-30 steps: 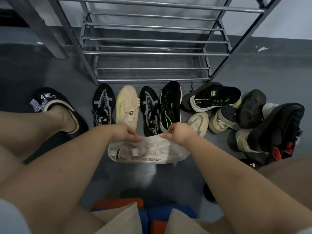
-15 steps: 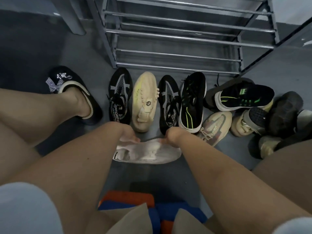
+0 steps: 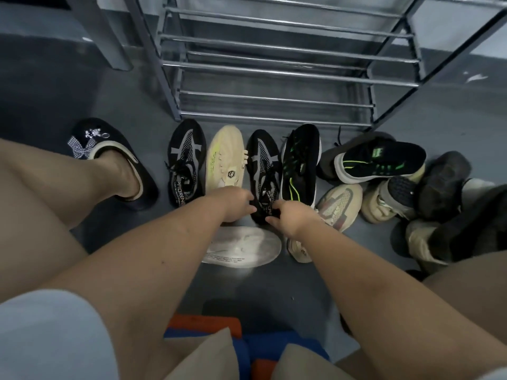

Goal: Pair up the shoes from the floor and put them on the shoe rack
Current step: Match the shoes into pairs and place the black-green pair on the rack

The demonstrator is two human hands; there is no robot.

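A metal shoe rack [image 3: 274, 75] stands ahead with bare shelves. Before it on the floor lie a black-and-grey sneaker [image 3: 186, 160], a cream shoe [image 3: 226, 157], a second black-and-grey sneaker [image 3: 262, 160] and a black shoe with green stripes [image 3: 300, 163]. My left hand [image 3: 237, 202] and my right hand [image 3: 286, 218] meet at the heel of the second black-and-grey sneaker, fingers curled on it. A white shoe [image 3: 244, 246] lies on its side on the floor just below my hands.
A heap of black, beige and green-striped shoes [image 3: 389, 187] fills the right side. My foot in a black slipper with a bow [image 3: 109, 149] stands at the left. A grey post [image 3: 101, 31] rises left of the rack. My knees flank the floor gap.
Both hands let go of the white shoe, which now lies on the floor, and moved forward to the heel of the second black-and-grey sneaker. The camera tilted down.
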